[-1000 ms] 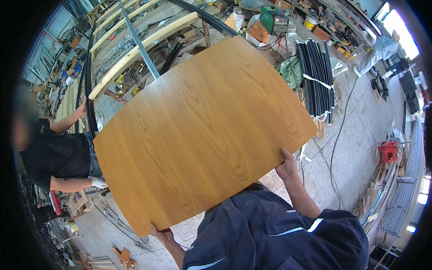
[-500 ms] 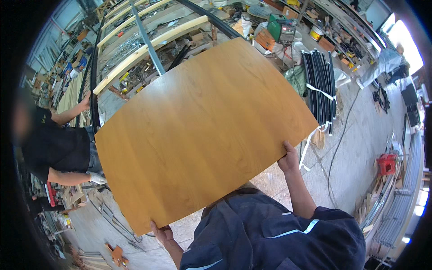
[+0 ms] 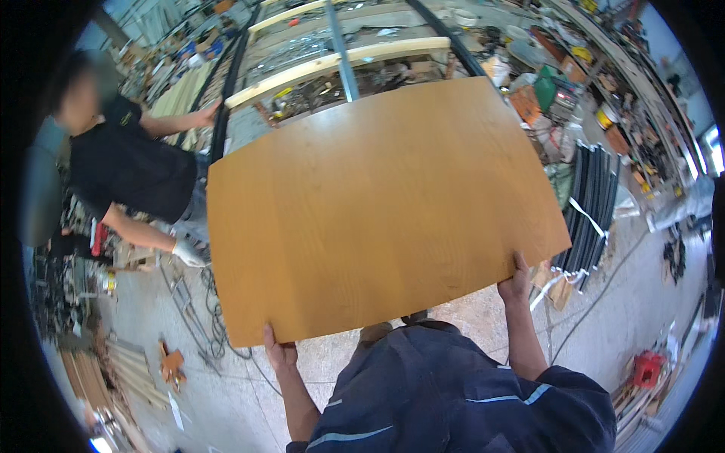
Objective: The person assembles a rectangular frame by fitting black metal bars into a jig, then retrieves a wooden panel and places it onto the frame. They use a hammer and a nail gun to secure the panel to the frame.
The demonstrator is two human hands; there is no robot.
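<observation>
A large yellow-brown wood-grain panel [image 3: 385,211] stretches out in front of me, its glossy face turned up. My left hand [image 3: 281,353] is closed on the near edge by the left corner, thumb over the top and the other fingers hidden beneath. Close to the right corner, my right hand [image 3: 516,282] grips the same edge in the same way. The panel's far edge overlaps the near end of a long frame with black side rails [image 3: 220,128], pale wooden slats [image 3: 377,51] and a grey metal bar [image 3: 341,53]. Whether it rests on that frame, I cannot tell.
At left a co-worker in a black shirt [image 3: 132,162] has one hand on the frame's rail; the other, gloved hand [image 3: 189,254] hangs near the panel's left edge. Right of the panel lies a strapped bundle of black strips [image 3: 585,211]. Cables [image 3: 215,325] trail over the floor [image 3: 332,377].
The panel and both my hands have levelled out in view, the left end now higher and the right slightly lower. The whole scene has swung rightward as my view turned. Both hands keep their grip.
</observation>
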